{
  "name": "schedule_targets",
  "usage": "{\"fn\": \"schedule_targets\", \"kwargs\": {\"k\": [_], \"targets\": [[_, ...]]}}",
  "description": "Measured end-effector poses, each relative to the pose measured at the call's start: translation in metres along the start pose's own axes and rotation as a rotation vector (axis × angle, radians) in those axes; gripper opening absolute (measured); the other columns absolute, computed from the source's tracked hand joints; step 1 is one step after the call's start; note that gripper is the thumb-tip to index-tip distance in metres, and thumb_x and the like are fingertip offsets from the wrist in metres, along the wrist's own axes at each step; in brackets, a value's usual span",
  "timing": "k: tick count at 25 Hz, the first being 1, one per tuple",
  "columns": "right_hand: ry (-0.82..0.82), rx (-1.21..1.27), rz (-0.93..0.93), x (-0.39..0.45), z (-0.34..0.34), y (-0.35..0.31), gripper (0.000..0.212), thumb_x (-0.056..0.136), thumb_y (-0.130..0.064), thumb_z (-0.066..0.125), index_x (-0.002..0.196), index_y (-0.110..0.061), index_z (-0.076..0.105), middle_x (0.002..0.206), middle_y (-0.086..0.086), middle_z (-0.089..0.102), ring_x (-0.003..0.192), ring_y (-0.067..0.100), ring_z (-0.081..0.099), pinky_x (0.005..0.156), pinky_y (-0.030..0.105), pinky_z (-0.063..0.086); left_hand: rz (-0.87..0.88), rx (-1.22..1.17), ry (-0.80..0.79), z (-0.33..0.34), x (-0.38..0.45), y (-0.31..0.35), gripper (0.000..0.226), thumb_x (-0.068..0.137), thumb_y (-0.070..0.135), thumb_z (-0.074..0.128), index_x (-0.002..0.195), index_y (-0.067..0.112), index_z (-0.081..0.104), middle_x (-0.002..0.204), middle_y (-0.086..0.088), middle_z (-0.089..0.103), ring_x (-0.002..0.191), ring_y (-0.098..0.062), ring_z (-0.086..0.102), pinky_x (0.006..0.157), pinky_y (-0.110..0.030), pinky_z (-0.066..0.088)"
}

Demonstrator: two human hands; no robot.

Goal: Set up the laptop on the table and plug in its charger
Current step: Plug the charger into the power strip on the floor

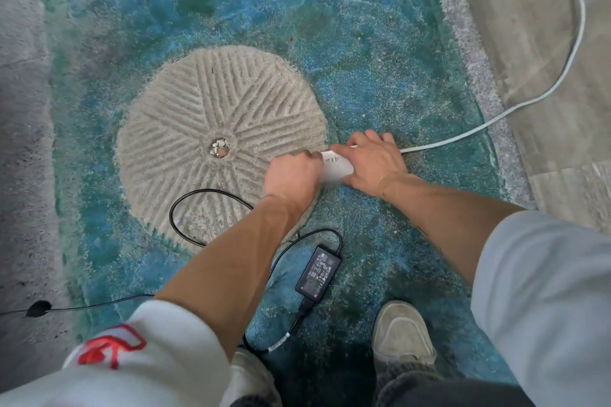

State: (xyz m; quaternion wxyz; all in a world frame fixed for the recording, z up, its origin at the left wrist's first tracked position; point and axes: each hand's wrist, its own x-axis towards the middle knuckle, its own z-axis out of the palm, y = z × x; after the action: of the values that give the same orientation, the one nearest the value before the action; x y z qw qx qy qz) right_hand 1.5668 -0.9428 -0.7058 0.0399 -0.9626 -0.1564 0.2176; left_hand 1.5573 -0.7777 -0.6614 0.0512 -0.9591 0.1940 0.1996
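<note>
Both hands on white power strip (332, 170) on blue floor: left hand (292, 177) fisted at its end, grip contents hidden; right hand (372, 163) clamps strip. Charger brick (318, 270) lies nearby.

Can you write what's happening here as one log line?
left hand: at power strip | right hand: steadying strip | charger brick: on floor

Shaggy rug (380, 53) under both hands: mottled blue and green.
Round rug patch (211, 116) left of the hands: beige, radiating ridges.
Power strip (334, 170) between the hands: white.
Rectangular charger brick (318, 270) below the hands: black, white print.
Sleeve (139, 357): white, red mark.
</note>
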Motion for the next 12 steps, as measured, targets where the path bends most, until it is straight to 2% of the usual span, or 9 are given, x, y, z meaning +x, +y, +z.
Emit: {"fn": "schedule_targets", "kwargs": {"k": [2, 5, 9, 12], "targets": [[-0.035, -0.016, 0.009, -0.001, -0.008, -0.007, 0.057, 0.084, -0.053, 0.060, 0.136, -0.036, 0.045, 0.116, 0.004, 0.056, 0.108, 0.024, 0.049, 0.093, 0.042, 0.040, -0.052, -0.047, -0.002, 0.001, -0.005, 0.002, 0.015, 0.096, 0.017, 0.059, 0.109, 0.012, 0.060, 0.085, -0.004, 0.065, 0.068, -0.025, 0.062, 0.058, -0.034, 0.046], [-0.080, -0.053, 0.038, -0.001, -0.014, -0.016, 0.060, 0.083, -0.045, 0.066, 0.137, -0.030, 0.044, 0.121, 0.007, 0.054, 0.115, 0.027, 0.050, 0.100, 0.044, 0.039, -0.096, -0.069, 0.037, 0.005, -0.007, 0.006, 0.016, 0.096, 0.015, 0.058, 0.111, 0.013, 0.059, 0.074, 0.001, 0.051, 0.060, -0.020, 0.052, 0.055, -0.030, 0.042], [-0.130, 0.024, 0.065, -0.008, -0.022, -0.023, 0.073, 0.082, -0.052, 0.066, 0.144, -0.026, 0.036, 0.132, 0.007, 0.053, 0.123, 0.028, 0.049, 0.105, 0.046, 0.038, -0.207, -0.142, 0.016, 0.003, -0.009, 0.007, 0.011, 0.094, 0.017, 0.060, 0.105, 0.016, 0.061, 0.061, 0.003, 0.040, 0.049, -0.015, 0.043, 0.050, -0.030, 0.037], [-0.171, 0.064, 0.063, -0.013, -0.031, -0.022, 0.076, 0.087, -0.056, 0.058, 0.150, -0.026, 0.027, 0.141, 0.005, 0.047, 0.129, 0.026, 0.045, 0.105, 0.045, 0.040, -0.282, -0.377, -0.046, 0.000, -0.016, 0.001, 0.020, 0.092, 0.030, 0.061, 0.109, 0.018, 0.061, 0.076, 0.001, 0.056, 0.064, -0.018, 0.055, 0.056, -0.030, 0.044]]}}
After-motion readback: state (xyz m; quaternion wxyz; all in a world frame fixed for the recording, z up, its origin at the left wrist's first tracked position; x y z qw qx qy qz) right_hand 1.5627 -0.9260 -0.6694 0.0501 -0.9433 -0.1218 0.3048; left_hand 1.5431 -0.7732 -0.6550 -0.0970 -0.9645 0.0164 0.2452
